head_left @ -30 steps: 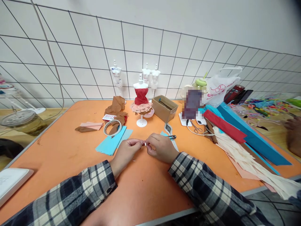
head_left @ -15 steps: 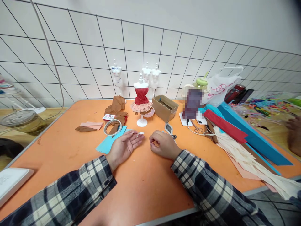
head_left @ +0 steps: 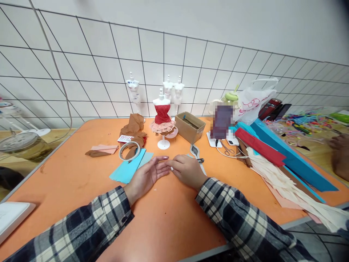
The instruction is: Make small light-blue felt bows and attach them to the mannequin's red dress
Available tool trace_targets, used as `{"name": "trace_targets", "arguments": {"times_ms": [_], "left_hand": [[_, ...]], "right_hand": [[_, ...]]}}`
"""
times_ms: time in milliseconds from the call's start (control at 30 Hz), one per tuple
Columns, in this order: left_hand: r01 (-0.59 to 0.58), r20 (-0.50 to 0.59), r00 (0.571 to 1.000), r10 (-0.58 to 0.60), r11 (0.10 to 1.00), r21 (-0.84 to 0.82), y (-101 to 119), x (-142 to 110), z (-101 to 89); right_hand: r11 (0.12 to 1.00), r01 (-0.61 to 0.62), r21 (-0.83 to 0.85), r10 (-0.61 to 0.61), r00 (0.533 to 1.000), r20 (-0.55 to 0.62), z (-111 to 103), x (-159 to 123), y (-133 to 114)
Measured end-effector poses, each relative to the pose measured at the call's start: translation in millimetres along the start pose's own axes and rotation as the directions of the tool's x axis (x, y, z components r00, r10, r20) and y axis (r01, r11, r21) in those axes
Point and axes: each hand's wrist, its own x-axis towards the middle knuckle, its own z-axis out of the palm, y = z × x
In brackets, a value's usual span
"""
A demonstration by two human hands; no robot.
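Observation:
In front of me my left hand (head_left: 149,174) lies palm up, its fingers stretched out to the right. My right hand (head_left: 189,170) meets those fingertips with its fingers pinched, and a small white strip (head_left: 171,168) shows at the pinch. Light blue paper (head_left: 127,170) lies beside my left hand, with a tape roll (head_left: 129,151) resting at its upper end. Beyond my hands stands a small mannequin (head_left: 161,102) on a white base, dressed in a red top (head_left: 163,113) and a ruffled pink skirt (head_left: 163,127).
White mannequins (head_left: 133,91) stand along the tiled wall. Brown paper (head_left: 133,124) lies left of the dressed mannequin, and a cardboard box (head_left: 190,127) right of it. Scissors (head_left: 227,150), a red paper roll (head_left: 260,146) and cream paper strips (head_left: 280,180) occupy the right side. Another person's hand (head_left: 340,154) is at far right.
My right hand has moved left onto my left fingertips. The white strip that lay on my left fingers now shows at the right hand's pinch. The view has shifted slightly.

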Motion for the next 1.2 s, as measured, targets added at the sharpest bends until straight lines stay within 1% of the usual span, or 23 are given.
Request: {"name": "trace_targets", "arguments": {"times_ms": [67,167,233,367,433,500,567,600,633,667,767,833,900,967,1000,1067,1200], "left_hand": [[0.012,-0.017,1.000,-0.012,1.000,-0.005,0.5,-1.0,0.1],[-0.018,-0.088,0.996,0.016,0.999,-0.026,3.5,-1.4,-0.4],[-0.041,-0.127,0.991,0.037,0.999,-0.032,5.5,-1.0,-1.0],[-0.082,-0.187,0.979,0.075,0.996,-0.028,7.4,0.2,-1.6],[-0.093,-0.191,0.978,0.088,0.995,-0.020,7.1,0.4,-1.8],[-0.101,-0.175,0.980,0.099,0.995,-0.005,6.1,0.3,-2.4],[-0.111,-0.152,0.982,0.112,0.994,0.019,4.5,0.4,-3.5],[-0.116,-0.142,0.983,0.119,0.993,0.031,3.6,0.5,-4.2],[-0.120,-0.135,0.983,0.125,0.992,0.042,2.9,0.7,-4.9],[-0.123,-0.131,0.983,0.129,0.991,0.052,2.2,0.9,-5.6],[-0.121,-0.125,0.984,0.128,0.991,0.066,1.3,1.3,-6.7],[-0.119,-0.117,0.985,0.127,0.991,0.066,1.5,1.0,-6.8],[-0.118,-0.104,0.987,0.125,0.991,0.066,2.2,0.5,-6.6],[-0.117,-0.081,0.989,0.122,0.991,0.070,2.9,0.1,-6.4],[-0.114,-0.069,0.990,0.119,0.991,0.073,3.3,-0.1,-6.4],[-0.110,-0.047,0.992,0.114,0.991,0.081,3.7,0.1,-6.5],[-0.108,-0.021,0.994,0.110,0.990,0.091,3.2,0.9,-8.1]], "right_hand": [[1.000,0.006,0.028,-0.005,0.999,-0.035,3.7,-1.0,1.2],[0.990,-0.005,0.142,0.022,0.993,-0.120,3.7,-2.8,6.3],[0.982,-0.011,0.187,0.038,0.989,-0.142,1.5,-3.9,9.1],[0.979,-0.013,0.201,0.049,0.983,-0.176,-4.7,-4.4,13.1],[0.978,-0.057,0.201,0.101,0.971,-0.217,-9.7,-1.4,17.7],[0.963,-0.172,0.207,0.227,0.933,-0.280,-17.5,5.3,26.3],[0.929,-0.306,0.210,0.364,0.860,-0.358,-28.4,15.3,39.2],[0.916,-0.352,0.190,0.400,0.826,-0.396,-34.4,21.0,47.2],[0.909,-0.394,0.139,0.414,0.803,-0.429,-40.3,26.9,55.8],[0.904,-0.422,0.066,0.406,0.801,-0.440,-45.5,32.6,64.9],[0.873,-0.470,-0.131,0.377,0.821,-0.429,-53.6,47.3,90.2],[0.830,-0.509,-0.227,0.402,0.829,-0.390,-51.7,54.2,102.3],[0.807,-0.513,-0.292,0.425,0.848,-0.317,-46.3,58.5,109.4],[0.812,-0.487,-0.321,0.426,0.871,-0.243,-41.0,60.5,112.6],[0.817,-0.478,-0.322,0.425,0.877,-0.224,-39.2,60.8,113.2],[0.820,-0.484,-0.306,0.430,0.873,-0.231,-38.1,60.7,113.3],[0.810,-0.526,-0.260,0.455,0.843,-0.287,-44.9,60.8,109.0]]}}
